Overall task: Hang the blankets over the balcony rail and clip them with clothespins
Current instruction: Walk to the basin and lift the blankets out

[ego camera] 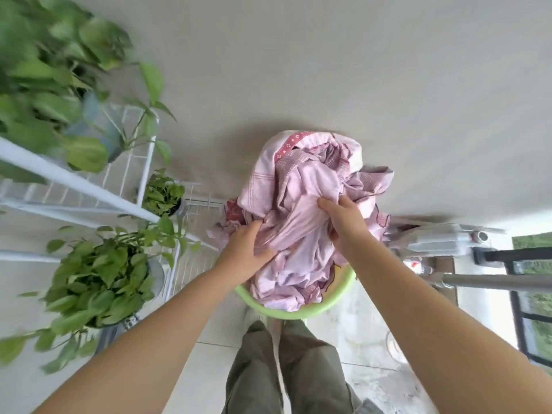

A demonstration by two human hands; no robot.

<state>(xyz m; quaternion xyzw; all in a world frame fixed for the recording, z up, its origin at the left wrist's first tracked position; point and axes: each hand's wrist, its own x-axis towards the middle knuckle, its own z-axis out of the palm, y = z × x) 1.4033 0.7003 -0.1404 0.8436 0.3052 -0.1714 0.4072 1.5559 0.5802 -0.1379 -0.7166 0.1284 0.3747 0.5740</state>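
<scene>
A heap of pale pink blankets with a red patterned band fills a light green basin on the floor in front of my legs. My left hand grips a fold of the pink cloth at the heap's left side. My right hand clutches bunched cloth at the heap's right side. The balcony rail, a grey bar over a black frame, runs off the right edge. No clothespins show in this view.
A white wire plant rack with several green potted plants stands at the left. A plain beige wall rises behind the basin. White containers lie at the right near the rail. The tiled floor lies below.
</scene>
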